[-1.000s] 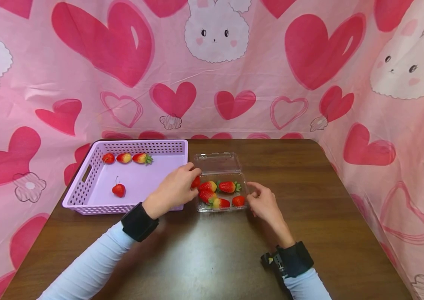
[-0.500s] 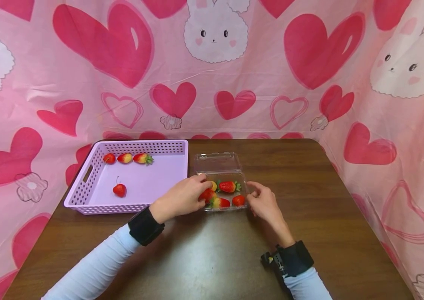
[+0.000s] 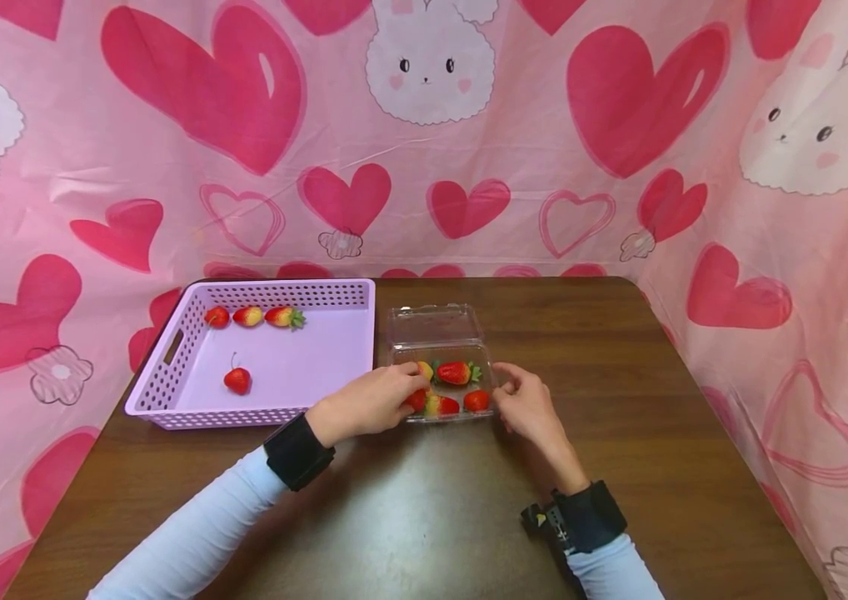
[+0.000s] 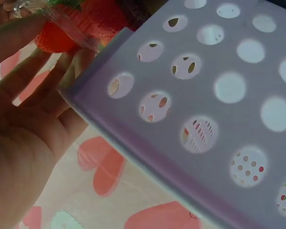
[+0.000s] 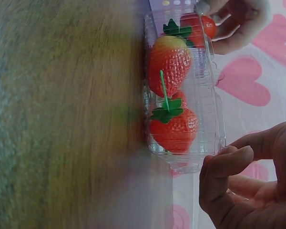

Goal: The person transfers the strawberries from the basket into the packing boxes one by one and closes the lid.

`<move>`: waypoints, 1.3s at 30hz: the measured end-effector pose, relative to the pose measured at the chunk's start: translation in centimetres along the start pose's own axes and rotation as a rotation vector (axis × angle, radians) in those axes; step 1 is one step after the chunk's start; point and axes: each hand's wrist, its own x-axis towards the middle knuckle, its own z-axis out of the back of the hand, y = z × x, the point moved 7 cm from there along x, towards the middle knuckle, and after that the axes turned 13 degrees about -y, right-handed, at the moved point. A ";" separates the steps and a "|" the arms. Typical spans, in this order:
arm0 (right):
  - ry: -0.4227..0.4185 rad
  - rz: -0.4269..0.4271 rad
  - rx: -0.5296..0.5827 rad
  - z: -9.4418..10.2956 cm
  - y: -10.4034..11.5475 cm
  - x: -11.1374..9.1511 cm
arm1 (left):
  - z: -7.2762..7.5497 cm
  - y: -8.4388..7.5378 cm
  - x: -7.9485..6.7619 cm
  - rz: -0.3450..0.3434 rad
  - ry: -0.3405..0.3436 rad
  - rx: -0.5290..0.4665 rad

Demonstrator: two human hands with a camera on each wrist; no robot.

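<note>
In the head view my left hand [image 3: 375, 398] reaches over the left side of a clear plastic clamshell box [image 3: 495, 354], its fingers gripping a red strawberry [image 5: 209, 27] at the rim. That berry is mostly hidden in the head view; in the left wrist view the fingers curl around red fruit [image 4: 57, 37]. My right hand [image 3: 532, 408] pinches the box's right edge with thumb and finger. Inside lie several strawberries, among them a red one with green leaves [image 3: 454, 373], a red and yellow one [image 3: 441, 406] and a small red one [image 3: 477, 402].
To the left stands a lilac perforated basket [image 3: 296, 358], with three berries along its back and a stemmed red one [image 3: 237, 381] nearer the front. The box's clear lid [image 3: 435, 325] lies back behind it. Pink heart-print cloth [image 3: 424, 150] surrounds the brown table [image 3: 424, 517].
My left hand has moved right, from the basket's right edge to over the box's left side, carrying the strawberry. The right hand has stayed at the box's right edge.
</note>
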 end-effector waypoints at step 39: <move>0.010 0.005 0.011 0.0 0.0 -0.1 | -0.6 -0.4 0.9 -0.017 0.052 0.003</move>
